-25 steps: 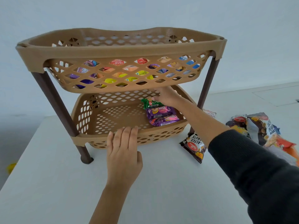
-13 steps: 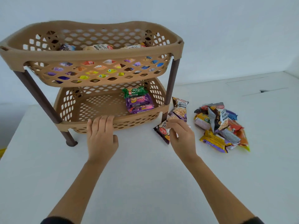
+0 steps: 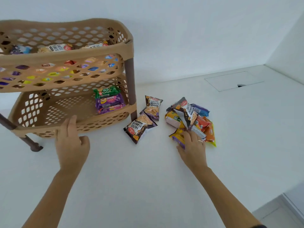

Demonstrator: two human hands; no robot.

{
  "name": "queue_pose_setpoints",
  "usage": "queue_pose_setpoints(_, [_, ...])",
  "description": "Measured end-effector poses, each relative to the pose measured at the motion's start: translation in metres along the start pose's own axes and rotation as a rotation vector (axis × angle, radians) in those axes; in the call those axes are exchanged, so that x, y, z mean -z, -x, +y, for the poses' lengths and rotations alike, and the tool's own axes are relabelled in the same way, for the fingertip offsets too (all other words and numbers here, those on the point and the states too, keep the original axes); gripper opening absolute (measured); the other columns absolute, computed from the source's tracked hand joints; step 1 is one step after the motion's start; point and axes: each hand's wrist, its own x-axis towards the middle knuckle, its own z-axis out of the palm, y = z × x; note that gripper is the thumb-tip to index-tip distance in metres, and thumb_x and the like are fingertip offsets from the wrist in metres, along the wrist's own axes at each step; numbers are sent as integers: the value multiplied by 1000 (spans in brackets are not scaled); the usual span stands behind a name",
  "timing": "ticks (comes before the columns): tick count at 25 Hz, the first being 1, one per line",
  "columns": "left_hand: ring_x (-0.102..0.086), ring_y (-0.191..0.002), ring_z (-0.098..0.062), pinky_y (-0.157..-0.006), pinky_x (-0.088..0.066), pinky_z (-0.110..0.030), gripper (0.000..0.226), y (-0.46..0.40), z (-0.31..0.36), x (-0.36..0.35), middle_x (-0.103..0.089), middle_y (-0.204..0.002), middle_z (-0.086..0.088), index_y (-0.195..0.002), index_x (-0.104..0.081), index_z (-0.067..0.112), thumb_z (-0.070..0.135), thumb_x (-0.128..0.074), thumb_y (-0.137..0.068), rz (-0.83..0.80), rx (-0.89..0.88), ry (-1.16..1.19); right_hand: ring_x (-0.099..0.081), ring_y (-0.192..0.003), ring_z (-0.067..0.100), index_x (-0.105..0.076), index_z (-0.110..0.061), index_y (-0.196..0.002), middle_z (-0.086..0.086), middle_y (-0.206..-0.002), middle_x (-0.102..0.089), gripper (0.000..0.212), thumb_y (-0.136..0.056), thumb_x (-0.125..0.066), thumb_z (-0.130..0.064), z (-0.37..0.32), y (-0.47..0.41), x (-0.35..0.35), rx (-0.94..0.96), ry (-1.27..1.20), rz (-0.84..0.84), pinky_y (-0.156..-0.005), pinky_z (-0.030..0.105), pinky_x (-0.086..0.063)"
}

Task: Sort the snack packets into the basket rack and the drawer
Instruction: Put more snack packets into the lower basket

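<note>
rack (image 3: 128, 46) standing at table's left, lower basket rim facing the person | left hand (image 3: 71, 143) resting straight-fingered on that rim | two peanut packets (image 3: 139, 127) lying just right of rack leg | right hand (image 3: 193, 148) lying open on packet pile (image 3: 189, 119), gripping nothing | bare table (image 3: 246, 137) stretching right

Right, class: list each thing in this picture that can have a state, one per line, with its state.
Upper basket: holds many packets.
Lower basket: three biscuit packets at its right end.
Two peanut packets: flat on the table, beside the rack leg.
Packet pile: heaped, unsorted.
Left hand: fingers straight on the lower basket's rim.
Right hand: on the pile's near edge, grip unclear.
</note>
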Motion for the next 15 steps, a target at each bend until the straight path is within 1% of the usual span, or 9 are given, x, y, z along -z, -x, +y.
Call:
queue_pose_setpoints(1, [-45,-116,-36,-100,-34,-44,57,5,25,-5,-52,-126,-21,-128,-49,0,3,-45,-71,15,-28,88,-60,-102,34,-52,-11,-122,10,-118,-59,55,-72,-73,-23,3,1,1,-17,-38,-55,-75,41,-49])
queue_pose_setpoints(2, [-47,-114,-32,-98,-36,-39,53,7,54,-15,-55,-124,-19,-125,-52,1,1,-46,-72,-14,-88,181,-60,-102,32,-47,-12,-128,8,-120,-58,58,-75,-69,-25,7,3,2,-44,-102,-122,-73,39,-50])
queue_pose_setpoints(4, [-53,-113,-27,-96,-43,-35,46,2,109,-46,-58,-123,-14,-121,-58,3,2,-48,-76,-169,-308,291,-59,-101,27,-42,-16,-132,4,-119,-58,58,-80,-64,-28,13,7,4,-101,-256,-205,-73,35,-49])
queue_pose_setpoints(6, [-54,-117,-29,-94,-49,-40,47,-14,159,-84,-56,-129,-13,-125,-57,4,6,-53,-79,-355,-530,196,-59,-94,20,-44,-20,-131,-1,-111,-61,55,-81,-64,-32,20,12,13,-134,-408,-202,-72,29,-47])
queue_pose_setpoints(8, [-46,-125,-31,-99,-44,-45,51,-30,195,-118,-50,-135,-14,-131,-50,5,9,-57,-81,-563,-631,24,-57,-87,12,-47,-24,-127,-8,-103,-59,52,-81,-66,-37,28,16,26,-129,-520,-207,-70,23,-46])
queue_pose_setpoints(9, [-44,-126,-32,-100,-42,-46,52,-36,206,-133,-50,-134,-14,-131,-49,5,10,-59,-80,-626,-681,-45,-57,-86,10,-47,-26,-126,-11,-101,-58,51,-80,-67,-39,32,20,31,-110,-556,-217,-71,23,-47])
queue_pose_setpoints(11, [-47,-124,-33,-96,-45,-48,53,-41,214,-151,-55,-128,-13,-126,-53,6,15,-66,-75,-681,-775,-119,-58,-88,8,-47,-28,-125,-13,-101,-59,53,-79,-68,-41,41,28,40,-66,-599,-245,-76,25,-50])
queue_pose_setpoints(12, [-51,-121,-33,-92,-47,-47,55,-40,213,-158,-58,-125,-12,-123,-55,6,19,-71,-71,-680,-801,-130,-57,-90,7,-47,-29,-126,-13,-101,-59,54,-78,-68,-42,46,31,42,-46,-601,-259,-79,26,-51])
queue_pose_setpoints(15, [-63,-102,-30,-82,-51,-44,56,-32,210,-166,-66,-109,-9,-111,-59,7,29,-77,-63,-611,-809,-130,-53,-92,7,-46,-31,-128,-22,-96,-52,56,-78,-70,-42,56,41,44,-23,-576,-274,-81,24,-47])
